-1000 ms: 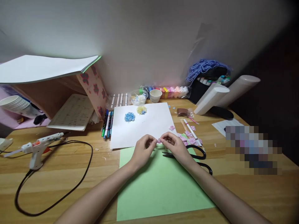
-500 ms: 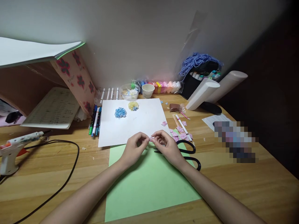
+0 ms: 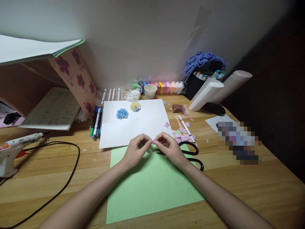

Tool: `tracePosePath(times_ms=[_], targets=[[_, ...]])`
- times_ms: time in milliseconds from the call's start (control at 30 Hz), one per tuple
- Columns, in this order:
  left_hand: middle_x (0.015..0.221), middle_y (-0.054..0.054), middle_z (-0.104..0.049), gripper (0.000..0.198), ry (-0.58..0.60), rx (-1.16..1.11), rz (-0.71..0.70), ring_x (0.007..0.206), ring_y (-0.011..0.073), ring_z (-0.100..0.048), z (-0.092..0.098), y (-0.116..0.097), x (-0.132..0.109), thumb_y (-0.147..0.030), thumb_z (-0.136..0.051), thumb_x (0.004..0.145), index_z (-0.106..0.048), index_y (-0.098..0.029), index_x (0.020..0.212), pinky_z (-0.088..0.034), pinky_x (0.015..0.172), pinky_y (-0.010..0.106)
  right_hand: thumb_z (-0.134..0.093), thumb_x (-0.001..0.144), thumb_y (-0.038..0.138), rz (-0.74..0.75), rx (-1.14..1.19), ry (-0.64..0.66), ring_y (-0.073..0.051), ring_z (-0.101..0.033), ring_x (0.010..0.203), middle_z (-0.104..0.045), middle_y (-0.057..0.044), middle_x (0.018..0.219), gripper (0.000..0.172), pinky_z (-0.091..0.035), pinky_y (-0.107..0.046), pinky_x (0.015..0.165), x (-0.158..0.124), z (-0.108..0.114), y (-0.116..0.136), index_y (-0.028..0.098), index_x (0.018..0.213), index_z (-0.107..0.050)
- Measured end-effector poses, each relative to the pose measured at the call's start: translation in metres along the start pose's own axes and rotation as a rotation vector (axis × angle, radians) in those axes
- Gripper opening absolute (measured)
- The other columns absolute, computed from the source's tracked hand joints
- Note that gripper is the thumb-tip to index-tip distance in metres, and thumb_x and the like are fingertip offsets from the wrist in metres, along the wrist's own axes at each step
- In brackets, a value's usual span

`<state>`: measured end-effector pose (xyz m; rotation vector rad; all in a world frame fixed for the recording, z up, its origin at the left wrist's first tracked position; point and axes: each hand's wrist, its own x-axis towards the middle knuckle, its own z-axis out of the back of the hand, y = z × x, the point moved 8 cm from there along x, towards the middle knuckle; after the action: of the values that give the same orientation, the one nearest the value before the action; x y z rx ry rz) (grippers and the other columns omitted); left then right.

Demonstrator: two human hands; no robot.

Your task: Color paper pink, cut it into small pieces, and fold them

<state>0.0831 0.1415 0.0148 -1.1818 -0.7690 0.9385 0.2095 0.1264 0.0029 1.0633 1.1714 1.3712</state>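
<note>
My left hand (image 3: 137, 149) and my right hand (image 3: 168, 149) meet fingertip to fingertip above the green sheet (image 3: 152, 190). Both pinch a small pink paper piece (image 3: 153, 142), mostly hidden by the fingers. Partly under my right hand lie black-handled scissors (image 3: 190, 149), their tips pointing left. Just beyond them are several pink striped paper pieces (image 3: 183, 130) and a white marker (image 3: 187, 128). Behind my hands, the white sheet (image 3: 143, 127) carries a blue fringed pompom-like ball (image 3: 122, 114) and a yellow one (image 3: 135, 107).
At left, a glue gun (image 3: 19, 152) trails a black cord (image 3: 76, 162). Markers (image 3: 96, 122) lie beside the white sheet. Along the wall stand a clear bowl (image 3: 131, 93), a paper cup (image 3: 150, 91) and bagged colored clay (image 3: 169, 87). White bottles (image 3: 207, 95) lean at right.
The view has shifted slightly, so everything sits a little higher in the picture. Both hands keep pinching the pink piece, with only slight finger movement.
</note>
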Motion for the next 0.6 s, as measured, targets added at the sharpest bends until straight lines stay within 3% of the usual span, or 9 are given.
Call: tracePosePath(times_ms=[167,333,600], targets=[[0.077,0.004,-0.06,0.025,0.011,-0.015,0.022,0.072,0.0146,-0.056,-0.001,0.001,0.0,-0.037,-0.055,0.088,-0.061,-0.015,0.08,-0.043,0.069,0.026,-0.061,0.085,0.036,0.001,0.028,0.006,-0.013,-0.05,0.072,-0.054,0.0,0.079,0.018,-0.041,-0.027,0.066,-0.001,0.0,-0.001,0.019,0.086,-0.055],[0.077,0.004,-0.061,0.026,0.008,-0.022,0.008,0.071,0.0145,-0.056,-0.001,0.001,0.0,-0.039,-0.056,0.087,-0.061,-0.014,0.082,-0.043,0.068,0.025,-0.066,0.083,0.033,0.041,0.091,-0.085,-0.012,-0.052,0.073,-0.052,0.001,0.082,0.022,-0.043,-0.024,0.064,-0.003,0.004,-0.002,0.022,0.092,-0.049],[0.075,0.004,-0.061,0.025,-0.028,-0.007,-0.012,0.069,0.0141,-0.056,0.001,0.002,0.001,-0.038,-0.057,0.087,-0.062,-0.015,0.08,-0.043,0.066,0.025,-0.061,0.086,0.027,0.196,-0.102,-0.154,-0.012,-0.053,0.072,-0.054,0.001,0.082,0.008,-0.045,-0.023,0.062,-0.008,0.006,0.011,0.022,0.083,-0.055]])
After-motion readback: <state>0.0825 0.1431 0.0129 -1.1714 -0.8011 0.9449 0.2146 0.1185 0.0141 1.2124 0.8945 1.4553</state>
